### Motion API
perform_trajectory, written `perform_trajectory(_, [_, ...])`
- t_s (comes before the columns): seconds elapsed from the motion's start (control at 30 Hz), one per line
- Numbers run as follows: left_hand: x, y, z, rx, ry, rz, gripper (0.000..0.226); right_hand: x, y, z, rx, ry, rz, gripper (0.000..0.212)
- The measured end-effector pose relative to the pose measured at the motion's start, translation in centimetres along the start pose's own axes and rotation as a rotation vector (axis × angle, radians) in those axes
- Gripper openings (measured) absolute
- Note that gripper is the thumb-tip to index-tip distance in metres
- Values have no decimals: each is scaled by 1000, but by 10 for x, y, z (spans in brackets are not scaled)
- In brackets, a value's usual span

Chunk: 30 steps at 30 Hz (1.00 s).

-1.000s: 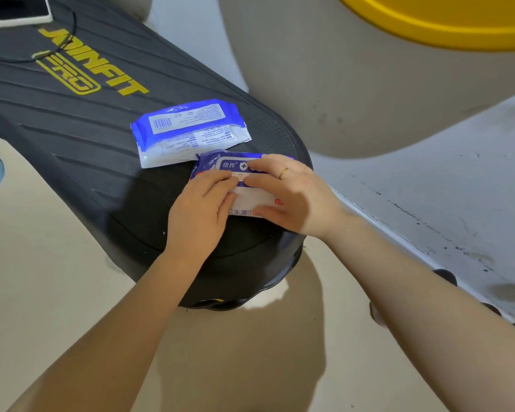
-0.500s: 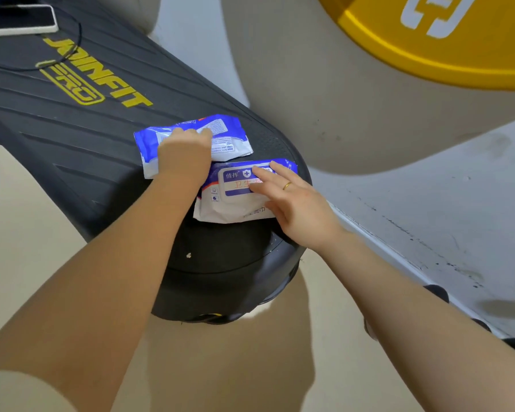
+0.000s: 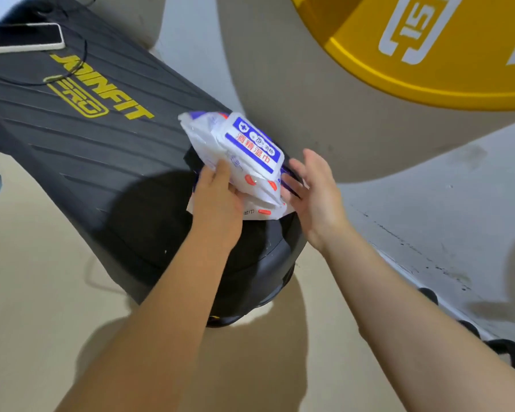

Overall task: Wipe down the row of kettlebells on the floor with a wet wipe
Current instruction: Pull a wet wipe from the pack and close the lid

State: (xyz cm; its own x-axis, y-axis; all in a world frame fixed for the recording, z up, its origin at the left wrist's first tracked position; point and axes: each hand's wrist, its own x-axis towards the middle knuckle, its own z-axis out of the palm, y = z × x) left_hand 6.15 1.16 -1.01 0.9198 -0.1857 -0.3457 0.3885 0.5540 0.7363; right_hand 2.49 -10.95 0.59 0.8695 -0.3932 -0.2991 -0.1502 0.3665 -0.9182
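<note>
Left hand (image 3: 217, 194) gripping a wet-wipe pack (image 3: 244, 153), thumb over the near face, fingers curled underneath, lifting it tilted off the rounded end of a black ribbed JOINFIT PRO bench (image 3: 81, 138). Label panel with blue border and red characters facing up and to the right. Second wipe pack (image 3: 259, 211) lying flat on the bench end, directly below the lifted one, mostly hidden behind it and the left hand. Right hand (image 3: 315, 191) released, fingers straight and spread, palm turned toward the raised pack, fingertips just beside its lower right corner; touching or not, cannot tell. Phone (image 3: 21, 37) resting at the far end of the bench, thin black cable (image 3: 72, 69) looping beside it across the yellow lettering. Yellow weight plate (image 3: 428, 49) marked 15 filling the upper right. Dark rounded kettlebell handles (image 3: 506, 352) showing at the lower right edge, along the grey floor strip behind the right forearm, well apart from both hands. Beige floor (image 3: 27, 292) beneath the bench.
</note>
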Motion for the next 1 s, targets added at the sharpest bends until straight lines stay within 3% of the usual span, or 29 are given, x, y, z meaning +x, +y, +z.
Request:
perform_trajectory(0.07, [-9, -13, -2, -112, -45, -121, 19, 0, 2, -1, -199, -47, -89, 31])
perform_trajectory(0.17, [-25, -18, -2, -52, -80, -282, 23, 10, 12, -3, -859, -223, -408, 45])
perform_trajectory(0.27, [-41, -4, -9, 550, -142, -565, 26, 19, 10, -14, -1315, -289, -560, 44])
perform_trajectory(0.3, [-43, 0, -14, 743, -162, -554, 28, 19, 8, -19, -1377, -305, -570, 42])
perform_trajectory(0.33, [-45, 4, -18, 870, -144, -420, 27, 20, 8, -24, -1412, -319, -584, 40])
perform_trajectory(0.43, [-36, 14, -27, 992, 31, 423, 19, 18, 10, -31, -1436, -300, -626, 44])
perform_trajectory(0.5, [-25, 17, -24, 1113, 54, 630, 27, 13, 14, -33, -1411, -301, -648, 49])
perform_trajectory(0.63, [-5, -7, -28, 1551, -191, 599, 49, 8, 19, -36, -1215, -378, -645, 38])
perform_trajectory(0.7, [-1, -17, -33, 1693, -268, 579, 64, 10, 15, -40, -1251, -415, -627, 38])
perform_trajectory(0.87, [1, -22, -38, 1724, -258, 589, 77, 17, 12, -39, -1596, -518, -776, 44])
perform_trajectory(1.0, [0, -15, -39, 1615, -240, 618, 76, 13, 7, -33, -1504, -472, -873, 49])
